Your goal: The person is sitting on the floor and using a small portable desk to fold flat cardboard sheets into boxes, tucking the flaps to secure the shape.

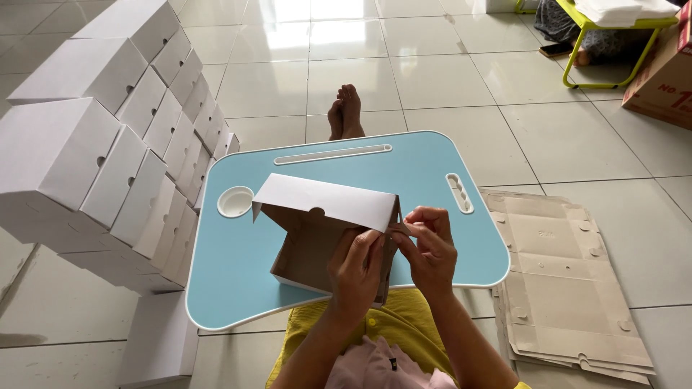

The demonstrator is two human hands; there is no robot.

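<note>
Half-folded cardboard box, white outside and brown inside, sits at the centre of the light-blue lap table, its lid flap raised toward ten o'clock. The left hand grips the near-right corner wall, fingers curled together over the edge, while the right hand at three o'clock pinches a small brown side tab between thumb and fingertips. The board looks light and fairly stiff but creases easily, so it seems best held along folds and corners rather than by the thin flaps. At nine o'clock finished white boxes are stacked; at four o'clock a pile of flat brown blanks lies on the tiled floor.
</note>
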